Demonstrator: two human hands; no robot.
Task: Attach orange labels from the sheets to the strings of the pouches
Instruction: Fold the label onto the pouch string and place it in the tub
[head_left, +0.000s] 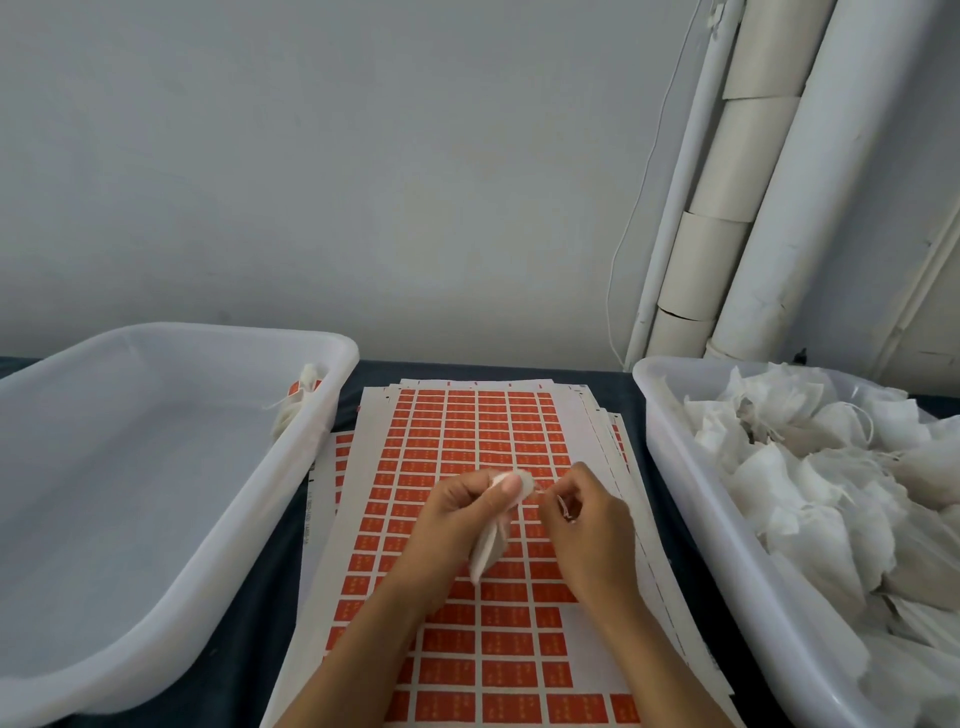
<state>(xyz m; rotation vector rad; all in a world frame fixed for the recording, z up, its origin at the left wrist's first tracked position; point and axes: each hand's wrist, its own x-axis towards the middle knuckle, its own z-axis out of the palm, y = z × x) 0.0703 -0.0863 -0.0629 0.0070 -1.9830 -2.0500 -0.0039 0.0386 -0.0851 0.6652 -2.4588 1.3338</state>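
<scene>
Our left hand (457, 512) grips a pouch (491, 545) over the sheets (467, 431); our right hand (584, 517) pinches its string (563, 506). We judge this the stringing step: next we must peel a label (506, 644), then fold it round the string.

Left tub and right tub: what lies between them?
Head view: stacked label sheets on the dark table, with both hands, left hand and right hand, holding a pouch above them.

Grey wall (363, 156), white pipes (810, 182)
</scene>
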